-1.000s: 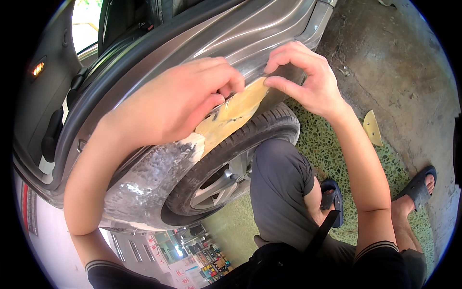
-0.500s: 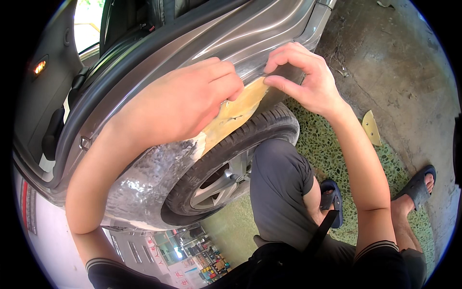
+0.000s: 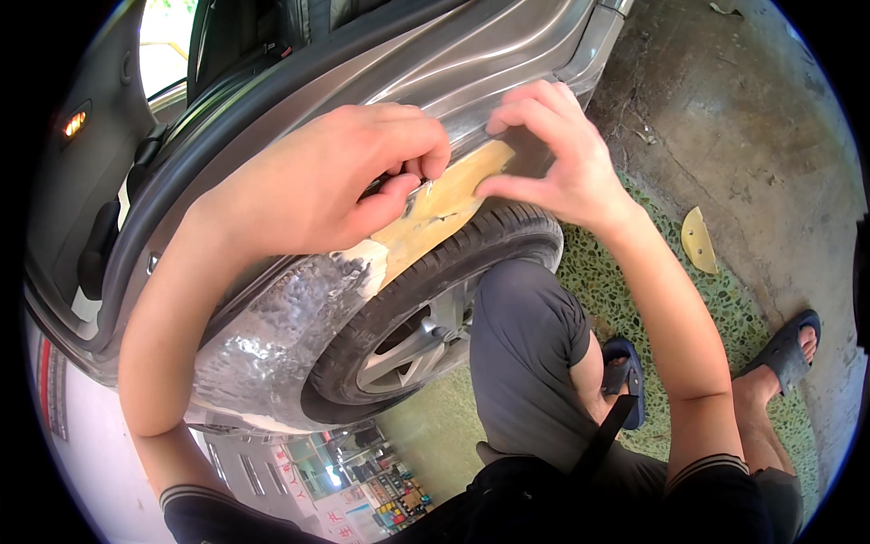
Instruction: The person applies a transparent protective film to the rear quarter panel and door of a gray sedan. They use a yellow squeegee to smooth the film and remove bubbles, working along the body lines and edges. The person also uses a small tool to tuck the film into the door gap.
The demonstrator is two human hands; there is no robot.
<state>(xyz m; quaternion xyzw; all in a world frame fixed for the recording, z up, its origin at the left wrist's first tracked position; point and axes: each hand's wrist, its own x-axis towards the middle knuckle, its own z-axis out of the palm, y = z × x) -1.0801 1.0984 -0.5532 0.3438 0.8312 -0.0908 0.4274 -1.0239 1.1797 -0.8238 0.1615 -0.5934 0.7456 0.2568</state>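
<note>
A smooth yellow patch point(image 3: 441, 201) covers part of the grey car's rear fender, just above the wheel arch. Over its left part hovers my left hand point(image 3: 358, 177), thumb and fingers curled together; a thin glint shows at the fingertips, too small to name. At the patch's far right end is my right hand point(image 3: 562, 154), thumb and fingers spread wide around the edge with nothing visible between them. Lower left of the patch, the fender has a sanded, mottled bare-metal area point(image 3: 272, 340). Beneath the arch sits the tyre point(image 3: 362, 344) on its silver wheel.
My bent knee point(image 3: 526, 308) is close to the wheel. A yellow half-round sheet with holes point(image 3: 698, 240) lies on the speckled green floor point(image 3: 648, 281). To the left is the open door frame point(image 3: 204, 150). Shelves with small goods point(image 3: 390, 490) stand at the lower edge.
My right thumb and fingers have spread apart, the thumb moving down and left. My left hand has turned slightly, so its thumb now shows below the curled fingers.
</note>
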